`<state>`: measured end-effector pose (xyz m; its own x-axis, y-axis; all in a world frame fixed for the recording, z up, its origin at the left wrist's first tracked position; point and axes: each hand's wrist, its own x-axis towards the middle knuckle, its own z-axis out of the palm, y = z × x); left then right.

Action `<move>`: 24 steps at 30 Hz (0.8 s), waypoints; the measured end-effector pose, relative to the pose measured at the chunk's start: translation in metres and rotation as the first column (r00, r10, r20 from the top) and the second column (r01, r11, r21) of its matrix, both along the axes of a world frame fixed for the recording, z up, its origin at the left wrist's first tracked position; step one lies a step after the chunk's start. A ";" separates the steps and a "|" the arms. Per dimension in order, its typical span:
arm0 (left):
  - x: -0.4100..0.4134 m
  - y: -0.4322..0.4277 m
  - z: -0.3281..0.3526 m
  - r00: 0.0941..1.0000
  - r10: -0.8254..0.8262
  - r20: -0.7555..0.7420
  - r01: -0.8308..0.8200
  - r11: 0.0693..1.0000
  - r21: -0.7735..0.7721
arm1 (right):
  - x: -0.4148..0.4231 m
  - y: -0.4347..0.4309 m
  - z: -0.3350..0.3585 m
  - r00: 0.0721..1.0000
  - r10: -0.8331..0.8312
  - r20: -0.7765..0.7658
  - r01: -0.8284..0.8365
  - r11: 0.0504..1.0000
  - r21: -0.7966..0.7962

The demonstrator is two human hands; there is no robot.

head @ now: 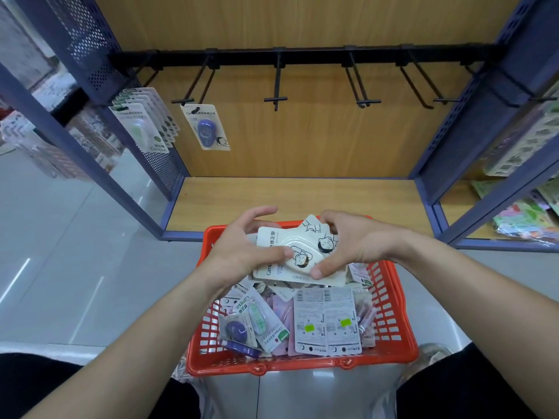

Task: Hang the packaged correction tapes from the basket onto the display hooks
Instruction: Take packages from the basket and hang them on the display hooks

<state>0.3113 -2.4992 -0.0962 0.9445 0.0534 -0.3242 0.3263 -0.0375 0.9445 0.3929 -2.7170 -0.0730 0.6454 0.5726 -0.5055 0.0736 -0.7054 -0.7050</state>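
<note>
A red plastic basket (390, 313) sits low in front of me, filled with several packaged correction tapes (326, 322). Above its far end both hands hold a small stack of cream-coloured packs (272, 246) with cartoon faces. My left hand (239, 246) pinches the stack's left side with its thumb on top. Gripping the right side, my right hand (351, 240) has its thumb on the lower edge. Black display hooks (276, 86) stick out from a rail on the wooden back panel. One blue pack (207, 128) hangs on the second hook, and several green packs (142, 125) hang on the far-left hook.
A wooden shelf board (302, 201) lies under the hooks, framed by blue perforated metal uprights (453, 122). Shelves of colourful stationery (526, 207) stand at the right, more goods at the left. Grey tiled floor (75, 237) spreads to the left of the basket.
</note>
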 end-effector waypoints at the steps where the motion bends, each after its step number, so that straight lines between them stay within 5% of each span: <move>1: -0.001 -0.002 0.001 1.000 0.013 0.009 -0.013 1.000 -0.003 | -0.002 0.001 0.002 1.000 0.018 0.022 -0.017 0.999 -0.028; 15: -0.004 -0.012 -0.004 0.985 0.125 0.117 -0.128 0.991 0.022 | -0.014 0.006 0.000 0.997 0.056 0.050 -0.059 0.997 0.055; 24: 0.004 -0.014 0.002 0.963 0.242 0.118 -0.249 0.968 0.042 | -0.019 0.012 -0.018 0.981 -0.182 -0.073 0.196 0.936 0.292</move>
<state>0.3157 -2.5129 -0.0941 0.9299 0.3034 -0.2079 0.2253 -0.0233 0.9740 0.3735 -2.7050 -0.0911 0.7374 0.5703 -0.3620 -0.0765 -0.4619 -0.8836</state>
